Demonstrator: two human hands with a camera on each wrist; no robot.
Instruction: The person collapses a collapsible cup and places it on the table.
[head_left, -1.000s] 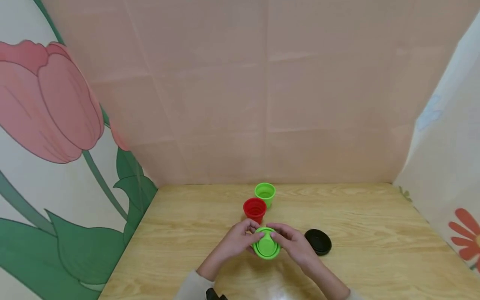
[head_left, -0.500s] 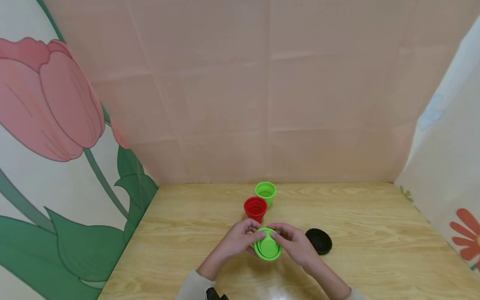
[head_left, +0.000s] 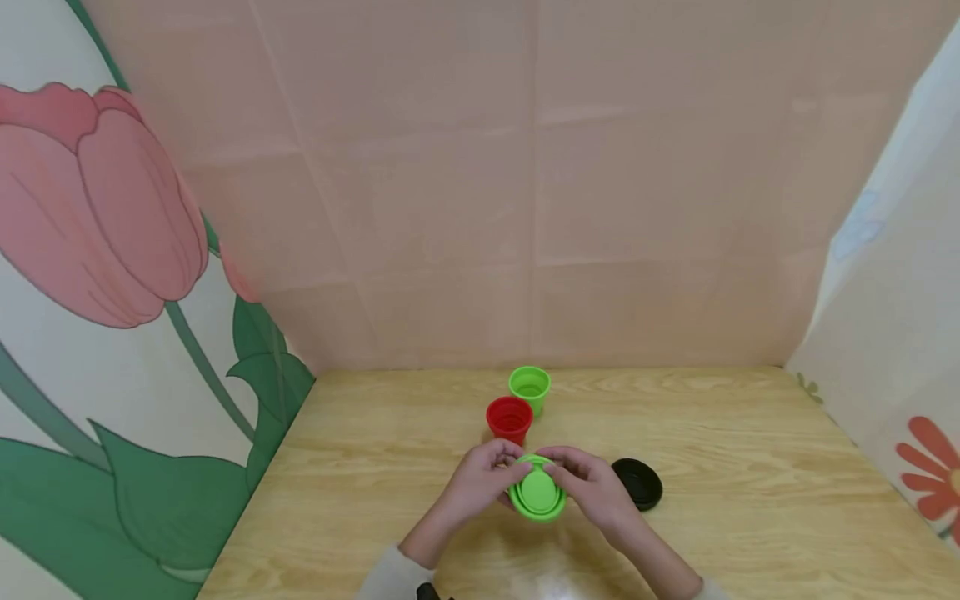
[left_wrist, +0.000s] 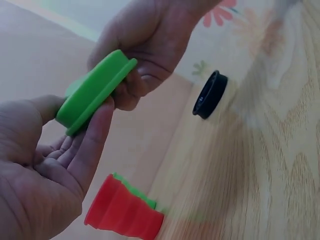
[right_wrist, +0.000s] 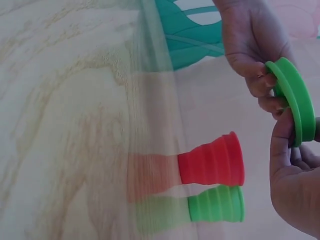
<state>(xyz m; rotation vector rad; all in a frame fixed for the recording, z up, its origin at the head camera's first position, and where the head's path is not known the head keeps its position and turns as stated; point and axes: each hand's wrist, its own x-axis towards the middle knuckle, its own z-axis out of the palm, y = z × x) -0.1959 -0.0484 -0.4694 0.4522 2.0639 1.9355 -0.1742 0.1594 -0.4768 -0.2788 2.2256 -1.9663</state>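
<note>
Both hands hold a flattened green collapsible cup (head_left: pixel 538 493) above the table, its ringed round face turned up toward the head camera. My left hand (head_left: pixel 480 479) pinches its left side, thumb on the face and fingers beneath. On the opposite side my right hand (head_left: pixel 594 492) grips the edge the same way. In the left wrist view the cup (left_wrist: pixel 95 92) appears edge-on as a shallow disc with a lip. Just beyond the hands stands a red collapsible cup (head_left: pixel 509 418), extended and upright. Behind it is another extended green cup (head_left: pixel 530 383).
A flattened black collapsible cup (head_left: pixel 637 484) lies on the wooden table (head_left: pixel 390 433), right of the right hand. A pink cloth (head_left: pixel 420 208) hangs at the table's back edge. Flower-printed panels flank both sides.
The flattened green cup has tilted and shifted slightly to the right in the hands, with its rings showing a little more. Both hands keep their hold; the other cups stay put.
</note>
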